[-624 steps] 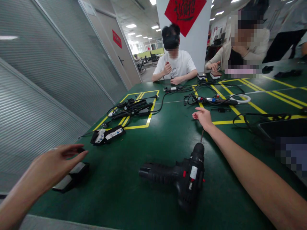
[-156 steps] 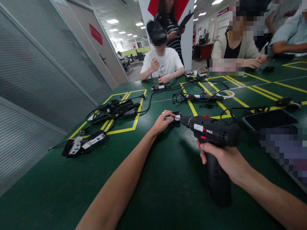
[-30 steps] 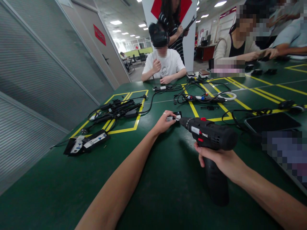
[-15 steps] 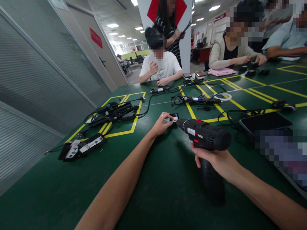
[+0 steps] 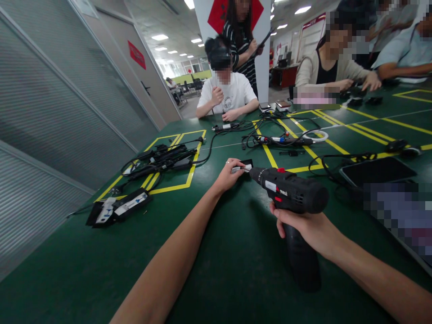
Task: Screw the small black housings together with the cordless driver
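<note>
1. R hand (image 5: 308, 227): fingers wrapped round grip of black cordless drill (image 5: 292, 198), held above green worktop (image 5: 236, 270).
2. L hand (image 5: 227, 175): fingers pinch small black part (image 5: 243, 165) on worktop; drill tip at it.
3. Further L: opened black adapter (image 5: 116, 208), cable heap (image 5: 162, 157) in yellow box.

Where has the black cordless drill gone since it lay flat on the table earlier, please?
Yes, it moved: the black cordless drill is now lifted in the right hand, nearer the yellow tape line.

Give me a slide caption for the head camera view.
Right hand aims a black cordless drill at a small part pinched by left hand.
</note>
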Available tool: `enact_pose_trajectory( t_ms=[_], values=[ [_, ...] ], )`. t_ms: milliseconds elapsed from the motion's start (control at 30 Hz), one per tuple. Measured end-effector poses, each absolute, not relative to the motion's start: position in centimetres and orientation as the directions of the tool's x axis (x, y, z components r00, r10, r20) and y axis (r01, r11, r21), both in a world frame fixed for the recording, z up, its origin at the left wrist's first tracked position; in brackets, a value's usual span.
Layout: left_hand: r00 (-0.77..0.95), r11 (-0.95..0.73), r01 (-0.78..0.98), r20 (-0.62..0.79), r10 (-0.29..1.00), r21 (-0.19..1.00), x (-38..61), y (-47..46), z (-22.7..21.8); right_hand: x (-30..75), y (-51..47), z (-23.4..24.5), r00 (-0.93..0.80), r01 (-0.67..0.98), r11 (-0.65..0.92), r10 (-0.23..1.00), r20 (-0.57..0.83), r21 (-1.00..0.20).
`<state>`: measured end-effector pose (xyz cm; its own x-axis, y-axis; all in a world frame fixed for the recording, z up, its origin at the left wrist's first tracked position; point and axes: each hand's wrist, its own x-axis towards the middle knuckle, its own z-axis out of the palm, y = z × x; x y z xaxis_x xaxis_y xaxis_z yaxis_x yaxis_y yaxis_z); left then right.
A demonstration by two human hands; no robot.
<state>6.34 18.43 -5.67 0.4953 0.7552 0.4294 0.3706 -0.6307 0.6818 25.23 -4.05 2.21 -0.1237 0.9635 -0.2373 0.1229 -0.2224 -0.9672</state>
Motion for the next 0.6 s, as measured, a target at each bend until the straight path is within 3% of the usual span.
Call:
enact_pose_trajectory(
  t_ms=[600],
  values=[
    [0.486,-0.635,0.393,0.435,0.758,0.665,6.13,18.48,-5.69,25.42,-3.99,1.75,-0.102,0.128,-0.251,0.959,-0.264,-0.960]
  ],
)
